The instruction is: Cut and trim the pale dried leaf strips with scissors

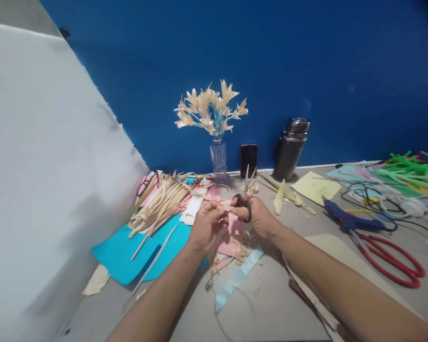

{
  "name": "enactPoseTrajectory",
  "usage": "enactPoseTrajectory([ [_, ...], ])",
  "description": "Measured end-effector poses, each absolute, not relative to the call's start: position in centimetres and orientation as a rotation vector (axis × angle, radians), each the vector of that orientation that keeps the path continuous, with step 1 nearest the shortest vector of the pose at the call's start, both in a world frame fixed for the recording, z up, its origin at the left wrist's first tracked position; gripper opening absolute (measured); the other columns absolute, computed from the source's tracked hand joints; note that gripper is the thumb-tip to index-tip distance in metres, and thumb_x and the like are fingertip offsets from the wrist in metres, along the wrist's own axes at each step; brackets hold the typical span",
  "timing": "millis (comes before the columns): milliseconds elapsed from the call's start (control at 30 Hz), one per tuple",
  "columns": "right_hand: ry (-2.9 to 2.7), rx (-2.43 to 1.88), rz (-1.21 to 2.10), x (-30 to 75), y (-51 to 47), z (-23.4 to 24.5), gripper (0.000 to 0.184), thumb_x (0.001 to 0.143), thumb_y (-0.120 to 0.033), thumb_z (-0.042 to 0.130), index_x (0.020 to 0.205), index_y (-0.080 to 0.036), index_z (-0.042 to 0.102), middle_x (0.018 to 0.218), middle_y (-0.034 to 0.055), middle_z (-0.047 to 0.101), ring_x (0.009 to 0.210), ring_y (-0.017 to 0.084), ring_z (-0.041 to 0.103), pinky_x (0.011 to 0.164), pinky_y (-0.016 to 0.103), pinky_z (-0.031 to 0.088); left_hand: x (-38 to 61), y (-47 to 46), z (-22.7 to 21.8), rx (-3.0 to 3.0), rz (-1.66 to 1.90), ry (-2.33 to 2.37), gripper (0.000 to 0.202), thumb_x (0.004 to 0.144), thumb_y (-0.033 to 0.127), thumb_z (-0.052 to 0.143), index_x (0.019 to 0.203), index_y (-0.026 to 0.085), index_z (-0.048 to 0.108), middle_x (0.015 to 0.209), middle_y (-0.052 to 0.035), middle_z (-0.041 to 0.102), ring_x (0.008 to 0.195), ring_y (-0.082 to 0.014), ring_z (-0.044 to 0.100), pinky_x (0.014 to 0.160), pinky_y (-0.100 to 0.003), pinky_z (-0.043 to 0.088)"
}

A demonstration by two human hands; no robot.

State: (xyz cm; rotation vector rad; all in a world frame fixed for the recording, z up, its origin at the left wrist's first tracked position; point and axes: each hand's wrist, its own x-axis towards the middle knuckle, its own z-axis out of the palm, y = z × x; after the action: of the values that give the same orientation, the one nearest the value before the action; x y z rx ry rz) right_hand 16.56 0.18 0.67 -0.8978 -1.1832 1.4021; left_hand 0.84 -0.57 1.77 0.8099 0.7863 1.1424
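Observation:
My left hand [209,227] pinches a small pale strip of dried husk [225,207] over the middle of the table. Close beside it, my right hand [258,216] holds a pair of black-handled scissors [248,183], blades pointing up and slightly parted. The right fingertips also touch the strip. Below both hands lie pink paper [231,242], husk scraps and a light blue ribbon [238,280]. Behind them, a clear bottle [218,159] holds a bunch of cream husk flowers [210,107].
Dried husk strips [160,204] lie left on blue paper [128,251]. A roll of tape [220,191], phone [248,159] and flask [291,149] stand behind. Right are a glue gun [349,218], red-handled scissors [395,261], cables and green pipe cleaners [410,168].

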Motion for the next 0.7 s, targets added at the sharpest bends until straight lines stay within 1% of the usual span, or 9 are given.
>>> enactPoseTrajectory([
  [167,-1.139,-0.916,1.404,17.1,0.57,0.34,0.033,0.06,-0.03,0.081,0.083,-0.015,0.063,0.068,-0.0037,0.054,0.057,0.009,0.043,0.055,0.024,0.033,1.23,-0.68,1.14,0.899,1.08,0.828,0.016,0.064,0.017,0.072,0.066,0.017,0.056,0.059,0.001,0.059,0.055,-0.0101,0.053,0.053,-0.022,0.038],
  [333,-1.203,-0.948,1.447,17.41,0.63,0.31,0.028,0.062,-0.028,0.079,0.081,-0.015,0.063,0.061,-0.0048,0.051,0.054,0.01,0.042,0.052,0.024,0.032,0.94,-0.52,0.97,1.047,1.087,0.849,0.01,0.068,0.019,0.069,0.063,0.016,0.06,0.06,-0.0004,0.059,0.059,-0.0113,0.053,0.057,-0.023,0.039],
  [500,-1.192,-1.008,1.379,17.08,0.59,0.15,0.03,0.061,-0.03,0.079,0.083,-0.016,0.063,0.064,-0.0047,0.052,0.055,0.01,0.043,0.053,0.024,0.033,0.79,-0.31,0.98,1.149,1.099,0.93,0.009,0.067,0.019,0.07,0.062,0.016,0.063,0.059,0.0001,0.057,0.057,-0.0101,0.049,0.057,-0.023,0.039],
  [633,-1.138,-1.052,1.324,16.71,0.56,0.25,0.034,0.06,-0.033,0.081,0.083,-0.015,0.064,0.064,-0.0045,0.053,0.056,0.01,0.043,0.053,0.024,0.034,0.84,-0.31,0.93,1.195,1.067,0.991,0.008,0.065,0.018,0.07,0.063,0.016,0.062,0.06,0.0001,0.059,0.055,-0.0105,0.049,0.055,-0.024,0.04],
  [700,-1.116,-1.04,1.305,16.76,0.53,0.38,0.034,0.061,-0.036,0.081,0.084,-0.015,0.064,0.065,-0.0039,0.054,0.056,0.01,0.044,0.054,0.024,0.034,0.88,-0.38,1.03,1.178,1.09,0.991,0.009,0.065,0.017,0.07,0.063,0.016,0.061,0.06,0.0002,0.059,0.055,-0.0105,0.05,0.056,-0.024,0.04],
])
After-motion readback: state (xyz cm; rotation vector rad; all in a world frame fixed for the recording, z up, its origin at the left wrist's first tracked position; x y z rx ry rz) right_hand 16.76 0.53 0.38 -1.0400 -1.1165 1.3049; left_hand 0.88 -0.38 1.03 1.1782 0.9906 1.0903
